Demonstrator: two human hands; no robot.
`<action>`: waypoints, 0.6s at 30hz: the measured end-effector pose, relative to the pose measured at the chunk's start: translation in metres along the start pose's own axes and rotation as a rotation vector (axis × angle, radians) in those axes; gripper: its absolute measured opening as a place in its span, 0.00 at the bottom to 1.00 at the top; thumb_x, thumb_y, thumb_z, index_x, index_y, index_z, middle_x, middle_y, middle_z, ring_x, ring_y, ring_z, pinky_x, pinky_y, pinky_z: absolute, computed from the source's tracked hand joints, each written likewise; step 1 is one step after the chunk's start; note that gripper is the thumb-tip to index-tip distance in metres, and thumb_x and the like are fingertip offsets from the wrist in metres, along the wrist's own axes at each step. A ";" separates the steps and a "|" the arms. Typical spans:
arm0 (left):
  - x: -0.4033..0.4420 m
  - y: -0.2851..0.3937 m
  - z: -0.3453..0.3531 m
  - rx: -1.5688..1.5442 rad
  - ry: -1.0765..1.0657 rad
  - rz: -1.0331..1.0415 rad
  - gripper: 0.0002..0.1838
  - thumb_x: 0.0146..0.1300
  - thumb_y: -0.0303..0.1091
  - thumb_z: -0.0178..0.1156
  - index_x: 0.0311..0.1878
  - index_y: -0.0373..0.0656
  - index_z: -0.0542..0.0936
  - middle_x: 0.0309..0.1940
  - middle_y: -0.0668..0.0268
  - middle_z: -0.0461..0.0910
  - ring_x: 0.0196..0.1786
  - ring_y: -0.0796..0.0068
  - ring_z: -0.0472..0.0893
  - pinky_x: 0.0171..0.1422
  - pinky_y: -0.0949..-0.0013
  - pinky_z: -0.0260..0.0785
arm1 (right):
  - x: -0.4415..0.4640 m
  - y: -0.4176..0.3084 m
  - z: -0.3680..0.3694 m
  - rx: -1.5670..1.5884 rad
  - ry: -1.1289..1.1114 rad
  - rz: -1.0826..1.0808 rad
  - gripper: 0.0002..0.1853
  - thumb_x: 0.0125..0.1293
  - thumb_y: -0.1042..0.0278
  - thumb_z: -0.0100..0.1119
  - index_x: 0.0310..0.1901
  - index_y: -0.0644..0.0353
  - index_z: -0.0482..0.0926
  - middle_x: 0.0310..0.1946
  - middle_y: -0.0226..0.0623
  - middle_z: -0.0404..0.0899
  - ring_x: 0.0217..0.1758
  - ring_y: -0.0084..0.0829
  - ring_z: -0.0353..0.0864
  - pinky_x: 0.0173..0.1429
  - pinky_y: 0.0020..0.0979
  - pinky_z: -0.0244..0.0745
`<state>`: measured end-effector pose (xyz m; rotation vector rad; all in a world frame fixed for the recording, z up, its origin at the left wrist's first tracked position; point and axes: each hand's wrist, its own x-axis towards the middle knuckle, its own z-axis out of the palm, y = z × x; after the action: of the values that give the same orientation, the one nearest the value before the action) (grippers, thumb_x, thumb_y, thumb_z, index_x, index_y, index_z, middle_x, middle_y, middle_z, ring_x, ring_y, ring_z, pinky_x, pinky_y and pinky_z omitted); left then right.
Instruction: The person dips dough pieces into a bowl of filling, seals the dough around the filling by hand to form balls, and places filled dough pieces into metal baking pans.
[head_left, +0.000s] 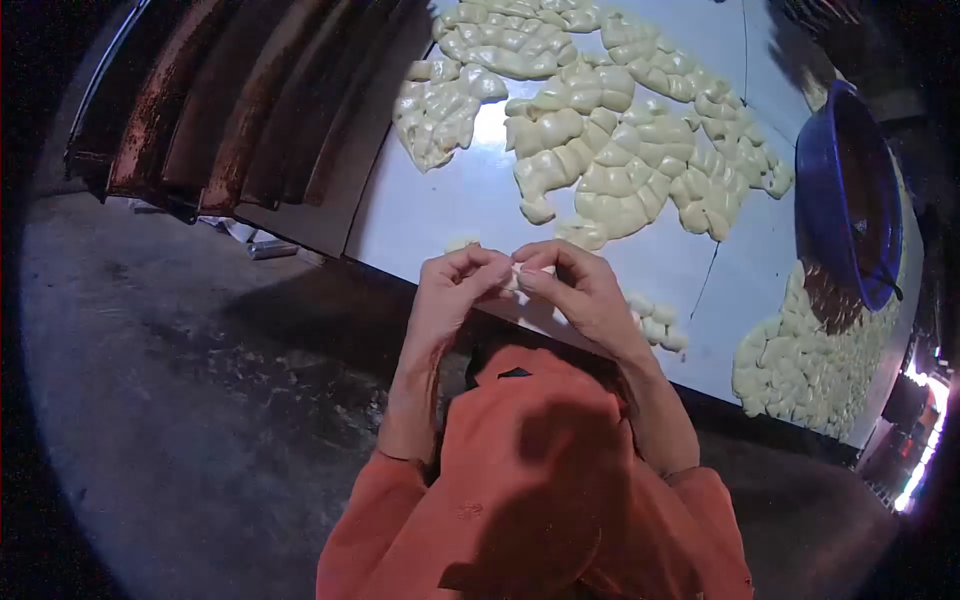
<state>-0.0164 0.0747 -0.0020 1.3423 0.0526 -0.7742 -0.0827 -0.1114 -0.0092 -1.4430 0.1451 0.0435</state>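
Observation:
A small piece of pale dough (pixel 516 281) is pinched between my two hands, above the table's near edge. My left hand (pixel 462 284) grips it from the left with thumb and fingers together. From the right, my right hand (pixel 582 290) closes thumb and fingertips on the same piece. Several small dough pieces (pixel 658 326) lie on the table just right of my right hand, partly covered by it. Beyond both hands spread glossy, flattened clusters of dough pieces (pixel 630 175), pressed side by side. The fingers hide part of the held piece.
The white tabletop (pixel 400 225) carries all the dough. A blue basin (pixel 832 190) stands at its right side, with another batch of small dough pieces (pixel 800 365) below it. Stacked rusty trays (pixel 230 105) sit at the upper left, over the dark floor (pixel 200 400).

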 end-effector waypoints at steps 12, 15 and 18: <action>-0.011 0.021 -0.024 0.321 0.417 0.120 0.11 0.64 0.29 0.69 0.47 0.34 0.86 0.36 0.64 0.87 0.36 0.84 0.82 0.40 0.78 0.76 | -0.041 -0.043 -0.036 -0.190 -0.548 0.141 0.13 0.69 0.62 0.61 0.41 0.65 0.83 0.32 0.36 0.84 0.35 0.26 0.81 0.44 0.29 0.75; 0.001 0.008 -0.031 0.842 0.325 0.366 0.13 0.68 0.36 0.65 0.50 0.39 0.86 0.41 0.64 0.88 0.46 0.64 0.85 0.61 0.53 0.72 | -0.048 -0.038 -0.061 -0.123 -0.070 0.370 0.17 0.74 0.62 0.54 0.56 0.66 0.79 0.43 0.41 0.84 0.42 0.31 0.83 0.47 0.31 0.76; 0.020 -0.032 -0.041 1.470 0.124 0.551 0.24 0.73 0.40 0.56 0.70 0.48 0.74 0.70 0.56 0.72 0.77 0.47 0.63 0.79 0.31 0.37 | -0.050 -0.047 -0.058 0.492 0.406 0.302 0.16 0.68 0.78 0.59 0.57 0.64 0.77 0.46 0.40 0.82 0.42 0.29 0.81 0.42 0.28 0.79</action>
<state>-0.0023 0.1005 -0.0486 2.6028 -0.9131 -0.1441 -0.1313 -0.1717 0.0361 -0.9138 0.6616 -0.0377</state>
